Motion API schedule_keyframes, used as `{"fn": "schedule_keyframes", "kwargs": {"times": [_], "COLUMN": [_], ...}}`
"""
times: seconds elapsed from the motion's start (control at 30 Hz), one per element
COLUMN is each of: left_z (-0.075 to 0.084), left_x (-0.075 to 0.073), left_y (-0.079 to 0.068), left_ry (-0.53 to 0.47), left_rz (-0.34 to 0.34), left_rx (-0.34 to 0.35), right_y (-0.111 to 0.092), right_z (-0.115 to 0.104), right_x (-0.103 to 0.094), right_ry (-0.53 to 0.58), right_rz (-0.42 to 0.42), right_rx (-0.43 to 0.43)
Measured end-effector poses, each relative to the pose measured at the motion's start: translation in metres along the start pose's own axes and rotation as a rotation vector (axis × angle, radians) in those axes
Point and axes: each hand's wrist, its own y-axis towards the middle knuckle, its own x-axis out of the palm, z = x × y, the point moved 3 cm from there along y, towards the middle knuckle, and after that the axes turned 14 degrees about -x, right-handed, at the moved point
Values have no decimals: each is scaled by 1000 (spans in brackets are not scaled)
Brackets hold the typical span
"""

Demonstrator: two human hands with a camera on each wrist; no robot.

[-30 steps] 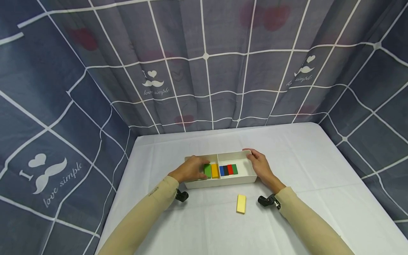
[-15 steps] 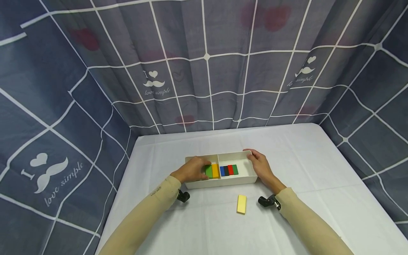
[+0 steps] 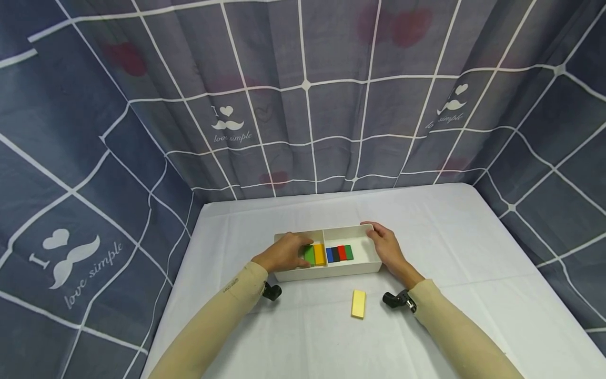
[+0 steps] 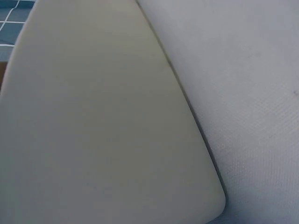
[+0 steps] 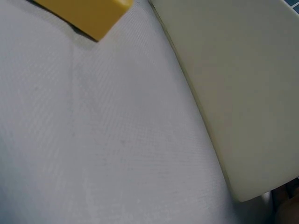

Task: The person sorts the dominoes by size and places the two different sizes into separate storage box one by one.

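Note:
A white two-compartment box (image 3: 326,272) lies across the table. My left hand (image 3: 284,252) reaches over its left end, thumb and fingers around the opposite ends of a green block (image 3: 309,256); the palm hides part of that compartment. Against the green block stands an orange-yellow block (image 3: 319,255), beside the divider. My right hand (image 3: 389,247) grips the box's right end, thumb over the rim. In the right compartment, a blue block (image 3: 330,255), a black one (image 3: 335,254), a red one (image 3: 342,253) and a dark green one (image 3: 349,252) form a row.
A pale yellow block (image 3: 358,304) lies on the white tablecloth (image 3: 307,326) in front of the box; its end (image 5: 88,18) shows in the right wrist view. The box's outer wall (image 4: 103,116) fills most of the left wrist view. Grid-patterned curtains (image 3: 331,116) surround the table.

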Motion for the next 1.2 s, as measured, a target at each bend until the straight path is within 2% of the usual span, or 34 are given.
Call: {"fn": "schedule_keyframes", "kwargs": {"times": [0.2,0.4,0.6,0.93,1.2], "left_z": [0,2,10,35,58], "left_x": [-3,-13,-23,-32,-37], "left_y": [-3,-9,-12,-21,-31], "left_ry": [-20,-90,-102,-207,-202], "left_rz": [3,1,40,82,72], "left_rx": [5,-16,18,139,191], "right_y": [0,0,0,0,0], "right_z": [0,2,0,3,3], "right_x": [0,1,1,1,1], "right_ry": [1,-12,-11,-13,-6], "right_rz": [8,5,2,13,14], "right_rx": [7,18,13,12,7]}}
